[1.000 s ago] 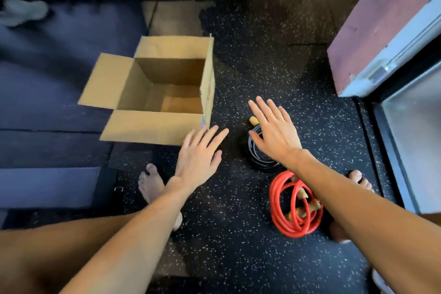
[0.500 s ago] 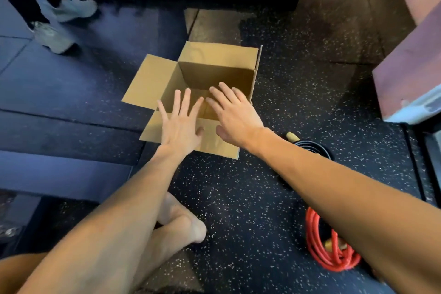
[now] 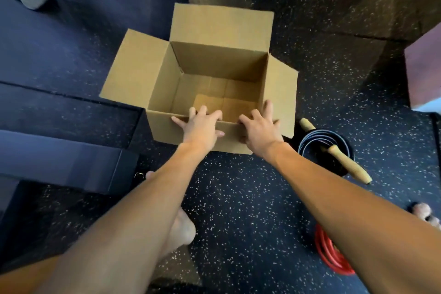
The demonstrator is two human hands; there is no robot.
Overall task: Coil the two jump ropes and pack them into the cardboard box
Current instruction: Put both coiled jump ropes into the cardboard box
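Left hand (image 3: 200, 124) and right hand (image 3: 259, 130) just left the floor and now curl fingers over the near rim of the empty box (image 3: 219, 59) mid-frame; black rope (image 3: 309, 141) and red rope (image 3: 328, 254) sit coiled lower right, unpacked.

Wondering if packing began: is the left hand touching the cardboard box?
Touching. Head view: the left hand grips the cardboard box, fingers over its near rim.
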